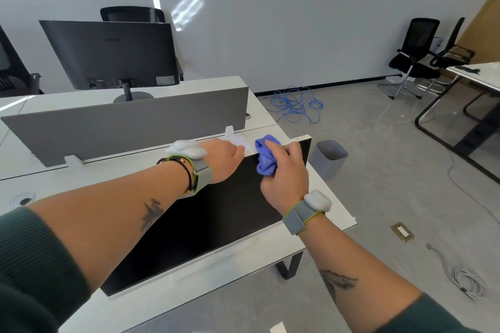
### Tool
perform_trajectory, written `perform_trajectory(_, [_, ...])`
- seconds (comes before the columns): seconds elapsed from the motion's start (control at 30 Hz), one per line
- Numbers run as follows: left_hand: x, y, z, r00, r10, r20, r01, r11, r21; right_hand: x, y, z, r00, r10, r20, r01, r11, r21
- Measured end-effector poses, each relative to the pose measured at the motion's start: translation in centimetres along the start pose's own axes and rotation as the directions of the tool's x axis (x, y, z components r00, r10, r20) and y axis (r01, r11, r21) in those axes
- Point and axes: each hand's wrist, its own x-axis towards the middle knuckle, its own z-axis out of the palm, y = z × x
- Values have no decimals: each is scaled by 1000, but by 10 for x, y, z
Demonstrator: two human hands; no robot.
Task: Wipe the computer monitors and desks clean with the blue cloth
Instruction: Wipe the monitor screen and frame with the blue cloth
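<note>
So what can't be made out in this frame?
Head view only.
- Left hand: ends of the fingers hidden behind the top edge of the monitor.
- Screen patch under the cloth: covered by it and the right hand.
- Far monitor: screen faces away; its label is too small to read.

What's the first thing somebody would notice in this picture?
Probably the bright blue cloth, bunched in the right hand against the top right corner of the big black monitor in the middle. The left hand holds the monitor's top edge just beside it. Farther back, a messy tangle of blue cable lies on the grey floor.
</note>
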Motion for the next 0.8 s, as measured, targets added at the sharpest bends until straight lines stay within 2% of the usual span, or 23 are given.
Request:
perform_trajectory(0.07, [0, -3, 0, 1000, -4, 17, 5, 1000, -14, -4, -3, 7, 992, -91, 90, 99, 990, -97])
perform_trajectory(0.1, [0, -4, -1, 1000, -9, 19, 9, 1000, -24, 0, 0, 5, 995, -60, 76, 69, 990, -123])
perform_trajectory(0.17, [1, -1, -2, 1000, -28, -5, 27, 998, -51, 13, 12, -4, 997, 82, -5, -82, 988, -133])
perform_trajectory(0.23, [1, 4, -2, 1000, -8, -14, 8, 1000, -27, 24, 26, -15, 969, 244, -47, -248, 960, -128])
perform_trajectory(0.3, [1, 4, -2, 1000, -18, 1, 18, 1000, -17, 27, 26, -16, 947, 315, -66, -321, 937, -140])
perform_trajectory(0.37, [0, 3, -3, 1000, -10, 15, 10, 1000, 18, 18, 12, -5, 970, 226, -86, -236, 964, -124])
perform_trajectory(0.47, [0, -1, -3, 1000, 25, 18, -26, 997, 79, -10, -8, 18, 999, -24, -27, 22, 996, -83])
perform_trajectory(0.53, [-1, -2, -1, 999, 31, 16, -33, 994, 109, -24, -3, 28, 997, -77, 8, 78, 993, -88])
perform_trajectory(0.57, [-1, -2, -1, 999, 29, 20, -31, 993, 111, -27, 5, 31, 1000, -22, 10, 23, 998, -66])
perform_trajectory(0.6, [-2, 0, -2, 999, 23, 28, -26, 993, 116, -31, 13, 34, 995, 98, 18, -98, 995, -3])
perform_trajectory(0.67, [-3, 1, -4, 999, 31, 27, -34, 993, 117, -35, 25, 36, 913, 398, 85, -407, 898, 166])
perform_trajectory(0.7, [-3, 2, -6, 999, 33, 26, -35, 993, 110, -34, 30, 34, 868, 489, 87, -493, 831, 259])
perform_trajectory(0.77, [-3, 3, -6, 1000, 20, 18, -22, 995, 93, -26, 44, 29, 802, 593, 64, -580, 749, 320])
perform_trajectory(0.8, [-3, 3, -6, 1000, 19, 12, -20, 996, 88, -20, 45, 23, 803, 594, 53, -584, 766, 268])
